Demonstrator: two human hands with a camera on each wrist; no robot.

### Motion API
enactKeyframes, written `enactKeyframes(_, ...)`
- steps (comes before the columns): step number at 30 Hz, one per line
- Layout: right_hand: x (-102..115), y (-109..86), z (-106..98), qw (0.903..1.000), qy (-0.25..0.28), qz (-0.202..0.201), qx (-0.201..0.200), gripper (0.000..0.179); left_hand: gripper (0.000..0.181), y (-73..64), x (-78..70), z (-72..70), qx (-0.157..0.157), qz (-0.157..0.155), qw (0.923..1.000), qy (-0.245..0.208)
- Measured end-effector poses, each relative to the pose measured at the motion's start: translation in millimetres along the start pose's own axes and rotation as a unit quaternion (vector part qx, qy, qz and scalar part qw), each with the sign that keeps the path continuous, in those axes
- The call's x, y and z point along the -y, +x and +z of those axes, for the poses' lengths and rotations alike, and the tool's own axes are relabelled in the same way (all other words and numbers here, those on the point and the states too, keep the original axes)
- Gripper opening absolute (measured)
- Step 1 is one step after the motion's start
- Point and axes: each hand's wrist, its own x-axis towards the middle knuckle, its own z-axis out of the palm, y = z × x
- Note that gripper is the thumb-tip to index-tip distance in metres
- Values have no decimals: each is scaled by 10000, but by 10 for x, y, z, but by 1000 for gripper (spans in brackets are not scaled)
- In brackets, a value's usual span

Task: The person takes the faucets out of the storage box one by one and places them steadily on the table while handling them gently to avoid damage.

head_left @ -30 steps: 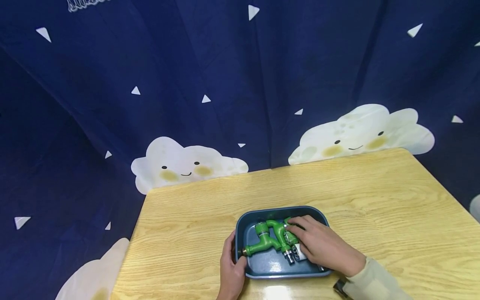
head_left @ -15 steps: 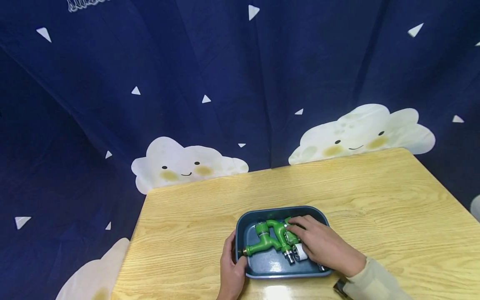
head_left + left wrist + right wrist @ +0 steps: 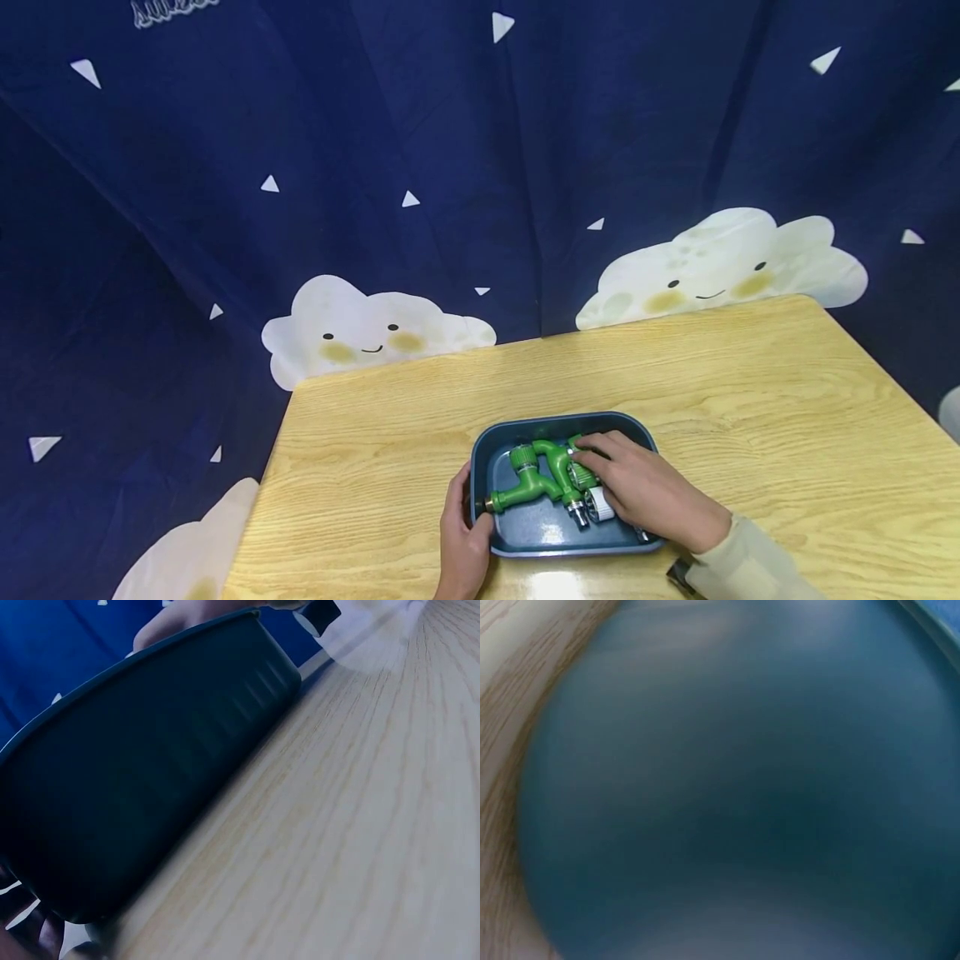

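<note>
In the head view, a dark blue plastic tub (image 3: 553, 550) holds several green taps, among them one green tap (image 3: 528, 487) lying on the left. My left hand (image 3: 463, 540) grips the tub's left end, thumb at the rim and fingers along the outer wall. Inside the tub's right half, my right hand (image 3: 652, 492) curls its fingers over another green tap with a ribbed knob (image 3: 582, 476); its grip is partly hidden. Near its thumb shows a white ribbed knob (image 3: 599, 504). The left wrist view shows the tub's outer wall (image 3: 150, 750); the right wrist view shows blurred blue tub surface (image 3: 727, 772).
The tub stands on a light wooden table (image 3: 360, 442), near its front. Behind the table hangs a dark blue curtain (image 3: 450, 150) printed with clouds and white triangles. A small dark object (image 3: 681, 575) sits at the right sleeve's cuff.
</note>
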Motion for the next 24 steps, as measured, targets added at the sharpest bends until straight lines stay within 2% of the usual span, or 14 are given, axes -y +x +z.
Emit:
enactKeyframes(8,3,-5,-3,10000,-6,-22,5,37,74,1,-1,-2,-31,5,10000,70)
enactKeyframes(18,-10,-10,11,9999,-40,-75,-86,37,73,-4,7,-2,-24,102,9999,-59)
enactKeyframes(24,-9,-15,16,9997,-77,-145,-194,36,74,-6,-12,-2,-61,48,10000,22)
